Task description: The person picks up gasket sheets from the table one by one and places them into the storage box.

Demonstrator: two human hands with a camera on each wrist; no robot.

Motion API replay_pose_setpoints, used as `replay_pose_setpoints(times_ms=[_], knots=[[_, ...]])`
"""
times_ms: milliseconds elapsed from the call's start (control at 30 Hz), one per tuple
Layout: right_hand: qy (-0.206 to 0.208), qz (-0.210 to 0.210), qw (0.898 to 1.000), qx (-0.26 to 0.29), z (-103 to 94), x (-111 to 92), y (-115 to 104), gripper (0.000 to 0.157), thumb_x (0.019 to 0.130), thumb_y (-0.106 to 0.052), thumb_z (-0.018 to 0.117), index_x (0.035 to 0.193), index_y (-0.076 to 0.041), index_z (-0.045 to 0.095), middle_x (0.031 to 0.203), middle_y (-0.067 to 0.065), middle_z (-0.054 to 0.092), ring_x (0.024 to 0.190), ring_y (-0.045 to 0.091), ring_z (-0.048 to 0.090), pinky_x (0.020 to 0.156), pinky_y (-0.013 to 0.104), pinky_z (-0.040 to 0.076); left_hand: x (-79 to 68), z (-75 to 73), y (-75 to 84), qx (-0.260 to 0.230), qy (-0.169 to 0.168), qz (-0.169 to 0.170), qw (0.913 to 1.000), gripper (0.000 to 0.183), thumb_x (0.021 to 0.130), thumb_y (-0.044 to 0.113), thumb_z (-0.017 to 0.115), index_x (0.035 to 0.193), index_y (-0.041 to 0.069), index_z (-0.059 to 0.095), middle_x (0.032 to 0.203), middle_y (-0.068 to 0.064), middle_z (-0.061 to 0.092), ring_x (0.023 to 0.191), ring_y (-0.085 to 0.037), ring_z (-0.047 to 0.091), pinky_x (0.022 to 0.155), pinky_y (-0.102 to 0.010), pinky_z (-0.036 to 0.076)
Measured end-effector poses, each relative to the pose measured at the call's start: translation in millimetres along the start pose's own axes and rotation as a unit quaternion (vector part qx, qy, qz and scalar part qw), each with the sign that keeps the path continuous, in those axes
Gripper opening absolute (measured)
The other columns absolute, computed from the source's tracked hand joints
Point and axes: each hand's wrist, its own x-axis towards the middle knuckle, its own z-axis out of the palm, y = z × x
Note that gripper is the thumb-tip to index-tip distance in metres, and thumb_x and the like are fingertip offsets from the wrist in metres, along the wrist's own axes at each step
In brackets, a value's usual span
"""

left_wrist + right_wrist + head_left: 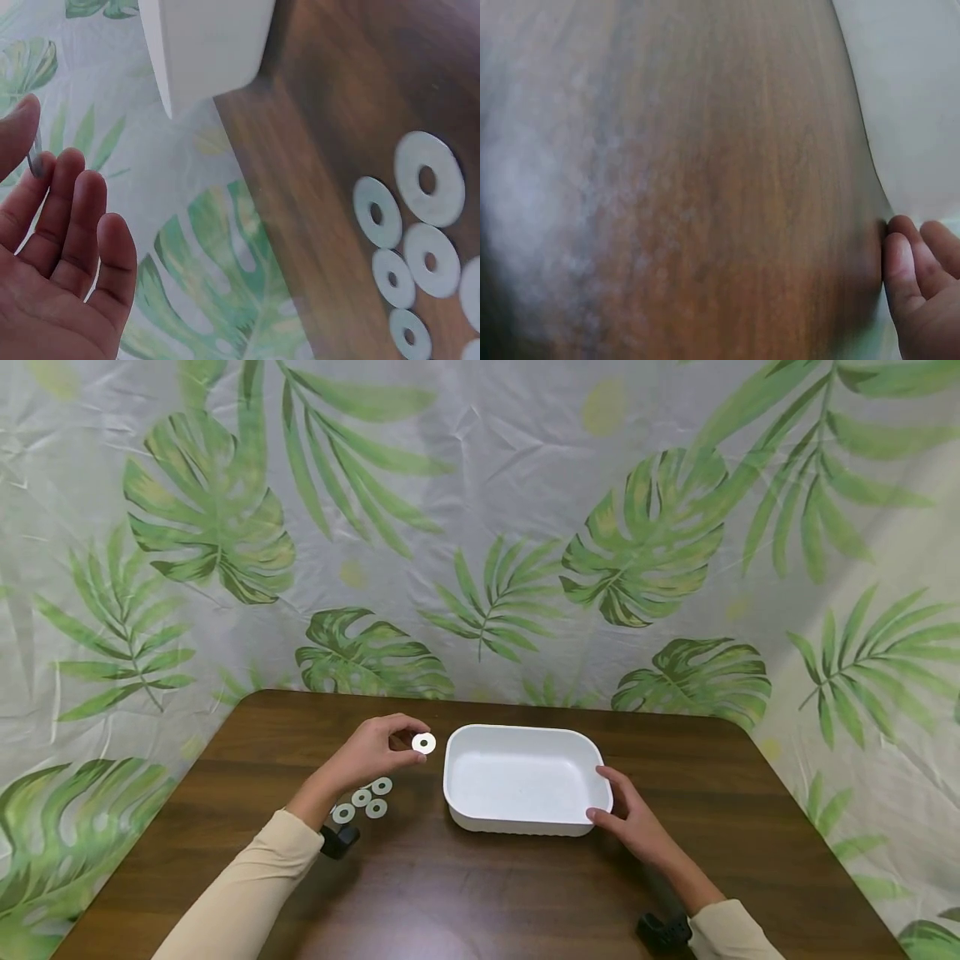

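My left hand [372, 750] pinches a flat metal washer [423, 743] between thumb and fingers, above the table and just left of a white plastic tub [525, 822]. In the left wrist view the held washer [35, 159] appears edge-on at the fingertips. My right hand [633, 818] holds the tub's right end, its thumb at the near corner and a finger farther back along the rim. The tub's inside shows plain white floor. Several more washers [377, 808] lie flat in a cluster beneath my left forearm, partly hidden by it.
The dark wood table [465, 902] ends at a hanging leaf-print cloth [480, 527] behind it. Black wrist straps with camera mounts [341, 842] sit on both wrists, the left one close to the washers.
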Motion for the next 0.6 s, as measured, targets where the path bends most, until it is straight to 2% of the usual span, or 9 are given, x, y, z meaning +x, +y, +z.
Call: replay_pose_setpoints(times_ms=[300,600], knots=[[0.003,-0.003,1.000,0.002,0.7,1,0,0.068,0.092,-0.009,0.067,0.148,-0.002,0.030,0.146,0.034,0.041,0.121,0.039,0.051,0.084,0.015,0.049,15.4,2.7,8.8,0.029,-0.015,0.031,0.9990,0.038,0.086,0.014,0.076,0.120,0.001,0.067,0.107,-0.012,0.071,0.096,-0.026,0.066,0.079,-0.030,0.055],[0.001,0.006,1.000,-0.001,0.8,1,-4,0.068,0.092,-0.012,0.067,0.149,-0.004,0.030,0.148,0.033,0.039,0.125,0.042,0.050,0.085,0.015,0.048,26.1,3.1,19.5,0.014,-0.024,0.025,0.9993,0.039,0.086,0.013,0.076,0.122,0.002,0.066,0.112,-0.015,0.070,0.102,-0.027,0.067,0.086,-0.036,0.057]])
